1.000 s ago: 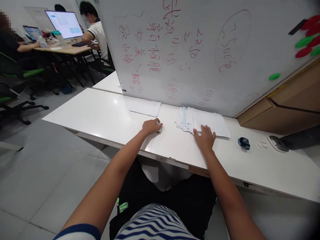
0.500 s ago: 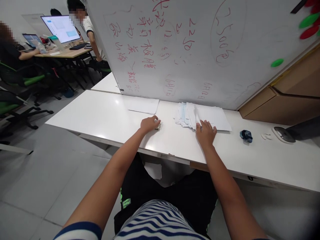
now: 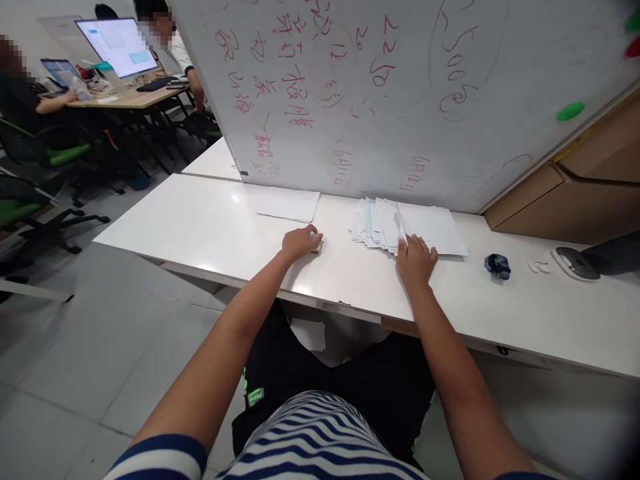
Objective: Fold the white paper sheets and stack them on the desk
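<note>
On the white desk, my left hand (image 3: 301, 242) is closed around a small pale object (image 3: 317, 244) with a dark lower edge; my fingers cover most of it, so its kind is unclear. My right hand (image 3: 417, 260) is at the near edge of a white sheet of paper (image 3: 435, 227), with the thumb at its left corner and the fingers bent over it. That corner stands raised between thumb and fingers. Left of the sheet and partly under it lies an untidy pile of papers (image 3: 371, 223). A flatter, neater stack of paper (image 3: 290, 205) rests beyond my left hand.
A whiteboard (image 3: 370, 100) with red writing stands along the desk's back edge. Cardboard boxes (image 3: 525, 193) are at the right. A dark blue object (image 3: 497, 266), a small white item (image 3: 539, 267) and a dark stand (image 3: 575, 263) sit on the right side. People work at another desk (image 3: 130, 99).
The view has shifted slightly. My right thumb has lifted the sheet's left corner a little more. My left hand stays around the small object.
</note>
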Demonstrator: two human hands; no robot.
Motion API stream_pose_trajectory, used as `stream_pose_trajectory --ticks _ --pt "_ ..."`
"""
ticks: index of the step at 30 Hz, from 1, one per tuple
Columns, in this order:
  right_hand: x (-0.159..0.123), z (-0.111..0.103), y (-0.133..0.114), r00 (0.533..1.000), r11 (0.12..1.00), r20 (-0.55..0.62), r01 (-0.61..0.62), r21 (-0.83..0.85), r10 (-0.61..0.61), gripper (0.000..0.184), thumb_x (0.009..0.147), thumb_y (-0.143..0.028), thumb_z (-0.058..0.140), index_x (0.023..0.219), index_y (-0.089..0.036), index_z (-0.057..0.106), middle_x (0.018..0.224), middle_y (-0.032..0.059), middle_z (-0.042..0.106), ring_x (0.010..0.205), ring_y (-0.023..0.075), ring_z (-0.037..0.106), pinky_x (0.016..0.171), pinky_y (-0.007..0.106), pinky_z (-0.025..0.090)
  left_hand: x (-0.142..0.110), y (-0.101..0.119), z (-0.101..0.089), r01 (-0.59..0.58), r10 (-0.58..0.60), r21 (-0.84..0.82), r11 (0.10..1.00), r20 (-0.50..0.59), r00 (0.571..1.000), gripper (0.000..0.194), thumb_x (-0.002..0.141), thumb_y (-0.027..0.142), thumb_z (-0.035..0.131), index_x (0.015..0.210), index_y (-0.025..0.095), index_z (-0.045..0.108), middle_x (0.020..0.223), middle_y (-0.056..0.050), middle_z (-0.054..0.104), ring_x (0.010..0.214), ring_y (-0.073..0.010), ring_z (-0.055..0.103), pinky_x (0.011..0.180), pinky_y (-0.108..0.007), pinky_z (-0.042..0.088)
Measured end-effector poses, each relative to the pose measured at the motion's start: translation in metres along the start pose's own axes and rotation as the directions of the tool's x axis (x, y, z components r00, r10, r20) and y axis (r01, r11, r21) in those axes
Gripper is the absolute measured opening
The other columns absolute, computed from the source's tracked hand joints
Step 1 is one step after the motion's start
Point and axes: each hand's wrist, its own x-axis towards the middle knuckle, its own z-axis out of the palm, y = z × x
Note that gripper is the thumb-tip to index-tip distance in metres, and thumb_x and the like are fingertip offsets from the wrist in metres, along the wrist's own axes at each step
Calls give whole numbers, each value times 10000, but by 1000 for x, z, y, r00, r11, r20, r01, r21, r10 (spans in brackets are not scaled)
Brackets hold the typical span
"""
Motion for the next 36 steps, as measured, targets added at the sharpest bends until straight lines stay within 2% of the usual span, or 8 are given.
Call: stream_pose_trajectory --ticks 12,16,19,22,25,30,33,36 --pt "-2 1 1 999 999 -52 14 37 -12 476 972 -380 260 1151 -126 621 1255 162 616 1228 264 500 1074 534 211 -2 2 3 0 1 15 1000 -68 998 420 894 551 343 1075 274 600 842 -16 709 809 -229 633 693 -314 418" --pt "1 0 1 994 997 -95 57 48 -53 451 970 -370 284 1150 -134 624 1224 145 640 1201 257 526 1078 520 215 -7 7 7 56 -49 27 998 -209 977 437 938 480 265 998 219 610 815 -51 696 770 -234 637 657 -318 404" --pt "-5 -13 -8 980 988 -139 150 44 -143 404 964 -353 334 1134 -141 633 1193 131 661 1180 249 548 1086 502 213 -8 10 11 117 -102 34 993 -299 949 432 956 426 237 956 197 603 809 -72 689 766 -241 641 665 -327 400" --pt "-34 -36 -33 958 963 -130 265 46 -257 327 947 -323 408 1086 -156 651 1181 116 670 1196 251 540 1098 497 200 -8 11 13 131 -110 47 990 -312 944 410 957 409 254 925 194 601 831 -82 691 795 -249 644 677 -330 399" --pt "-81 -57 -68 942 939 -71 334 78 -329 263 923 -293 466 1041 -170 666 1164 100 678 1206 262 525 1101 493 199 -8 11 14 112 -86 63 992 -319 944 416 958 409 250 906 190 600 846 -86 693 810 -251 641 676 -331 393" --pt "-140 -61 -114 948 953 137 268 141 -286 284 931 -356 467 1033 -188 672 1192 108 661 1185 291 532 1079 521 215 -7 9 12 86 -56 82 993 -311 949 461 964 431 215 902 186 601 842 -94 692 812 -267 642 679 -341 383" --pt "-151 -60 -122 948 962 196 223 158 -252 391 917 -443 481 1166 -176 620 1299 142 588 1227 317 492 1063 540 234 -6 8 9 41 -13 94 995 -280 960 513 968 465 181 904 185 606 813 -92 693 797 -263 643 711 -355 376" --pt "-153 -69 -111 973 966 128 162 204 -190 375 922 -442 471 1152 -189 624 1266 127 611 1187 281 528 1055 497 276 -7 7 7 10 30 141 990 -282 959 534 968 461 175 867 176 614 766 -88 689 774 -252 638 774 -384 357"
